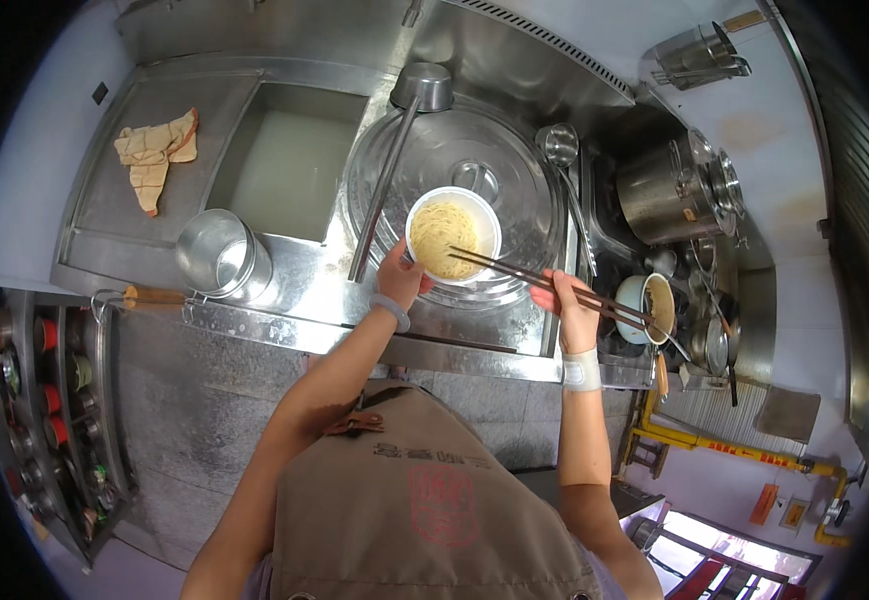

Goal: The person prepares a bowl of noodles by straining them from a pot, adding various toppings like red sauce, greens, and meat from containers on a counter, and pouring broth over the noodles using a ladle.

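Note:
A white bowl (490,225) full of pale yellow noodles (442,232) is over the large round metal lid (524,180). My left hand (401,276) grips the bowl's near left rim, thumb against its side. Long dark chopsticks (509,268) lie in my right hand (573,309), at the bowl's right. Their tips reach into the bowl at the noodles. Whether the bowl rests on the lid or is held just above it, I cannot tell.
A long-handled ladle (421,84) lies across the lid's left side; another ladle (559,146) lies at its right. Left are a water-filled basin (284,165), metal cylinders (217,251) and a cloth (155,150). A stockpot (652,191) and an enamel pot (633,300) stand on the stove at right.

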The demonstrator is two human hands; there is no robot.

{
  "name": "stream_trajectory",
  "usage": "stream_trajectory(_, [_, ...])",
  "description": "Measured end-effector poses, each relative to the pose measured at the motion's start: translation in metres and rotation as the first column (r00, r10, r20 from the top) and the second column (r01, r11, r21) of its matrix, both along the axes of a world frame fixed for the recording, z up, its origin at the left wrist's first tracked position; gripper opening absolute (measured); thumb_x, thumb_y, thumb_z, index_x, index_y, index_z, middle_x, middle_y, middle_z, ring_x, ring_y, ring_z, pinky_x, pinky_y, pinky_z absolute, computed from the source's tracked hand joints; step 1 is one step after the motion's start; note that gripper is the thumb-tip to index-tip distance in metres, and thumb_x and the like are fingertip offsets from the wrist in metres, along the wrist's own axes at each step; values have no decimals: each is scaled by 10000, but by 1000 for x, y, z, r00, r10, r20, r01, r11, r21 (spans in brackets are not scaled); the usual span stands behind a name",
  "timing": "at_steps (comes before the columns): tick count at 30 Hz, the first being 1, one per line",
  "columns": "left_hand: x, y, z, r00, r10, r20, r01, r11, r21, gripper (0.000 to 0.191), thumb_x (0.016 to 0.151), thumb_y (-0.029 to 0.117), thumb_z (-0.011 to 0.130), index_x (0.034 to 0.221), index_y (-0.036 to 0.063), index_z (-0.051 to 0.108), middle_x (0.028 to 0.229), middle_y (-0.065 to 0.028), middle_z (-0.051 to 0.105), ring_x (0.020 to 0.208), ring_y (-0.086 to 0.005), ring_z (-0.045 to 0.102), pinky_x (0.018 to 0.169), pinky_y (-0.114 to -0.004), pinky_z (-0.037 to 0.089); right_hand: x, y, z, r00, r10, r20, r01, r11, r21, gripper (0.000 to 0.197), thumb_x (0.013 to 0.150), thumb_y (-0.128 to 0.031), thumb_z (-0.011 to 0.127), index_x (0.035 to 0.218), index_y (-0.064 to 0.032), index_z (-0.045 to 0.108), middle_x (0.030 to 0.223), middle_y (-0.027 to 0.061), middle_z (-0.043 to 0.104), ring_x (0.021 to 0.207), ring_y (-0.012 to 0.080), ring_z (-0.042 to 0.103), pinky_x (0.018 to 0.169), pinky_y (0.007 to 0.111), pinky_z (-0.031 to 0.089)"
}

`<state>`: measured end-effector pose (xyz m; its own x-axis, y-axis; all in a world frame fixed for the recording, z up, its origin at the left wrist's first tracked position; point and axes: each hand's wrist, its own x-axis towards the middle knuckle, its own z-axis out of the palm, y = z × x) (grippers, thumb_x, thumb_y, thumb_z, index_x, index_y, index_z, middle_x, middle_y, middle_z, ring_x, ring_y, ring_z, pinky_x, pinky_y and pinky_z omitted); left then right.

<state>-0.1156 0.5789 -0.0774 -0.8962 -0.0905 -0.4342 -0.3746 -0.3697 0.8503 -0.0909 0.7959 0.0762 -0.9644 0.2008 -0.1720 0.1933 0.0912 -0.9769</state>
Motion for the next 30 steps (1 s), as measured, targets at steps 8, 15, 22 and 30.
stream_trajectory(8, [2,-1,4,1000,8,2,-8,999,41,472,818,-21,492,1275,35,392,688,-102,606,498,-147,592,446,-260,527,3,-4,24,987,-92,-130,99,994,47,269,889,-169,533,939,92,577,814,142,628,657,179,639,598,238,530])
stream_trajectory(15, [1,0,0,1000,-12,-21,12,1000,26,458,810,-24,482,1258,37,410,679,-98,604,505,-151,594,441,-263,522,12,-17,28,992,99,-78,-86,984,155,217,870,-106,553,957,91,583,851,136,637,686,175,644,625,227,524])
stream_trajectory(22, [-1,-2,-2,1000,3,2,-3,1000,26,575,784,-31,506,1325,39,322,643,-106,588,473,-174,585,423,-274,512,12,-5,37,986,122,-111,-85,952,293,209,879,-116,541,920,78,608,801,103,639,681,145,637,607,222,504])
stream_trajectory(30, [0,2,4,998,29,47,-32,998,62,582,775,-34,502,1323,20,315,643,-113,587,476,-174,582,425,-274,505,-4,-26,21,939,301,-164,-221,898,382,171,862,-90,553,928,56,614,841,98,641,697,161,645,620,218,491])
